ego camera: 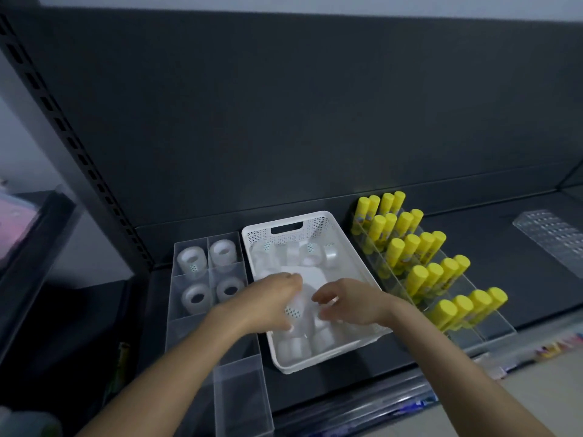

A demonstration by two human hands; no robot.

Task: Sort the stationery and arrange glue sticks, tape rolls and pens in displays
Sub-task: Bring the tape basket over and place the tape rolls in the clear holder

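A white perforated basket (344,244) on the dark shelf holds several clear tape rolls. Both hands reach into its near half. My left hand (268,305) curls around a clear tape roll (295,312) with a dotted core. My right hand (345,305) has bent fingers touching another tape roll (321,320); blur hides whether it grips it. Left of the basket, a clear divided tray (189,323) has tape rolls (191,261) in its far compartments. To the right, yellow glue sticks (419,277) stand in rows in a clear stepped display (492,323).
A clear studded holder (552,238) lies at the far right of the shelf. A slotted upright (79,146) rises at the left. Coloured packets (555,346) lie along the lower right front edge. The dark back panel (284,121) closes off the shelf behind.
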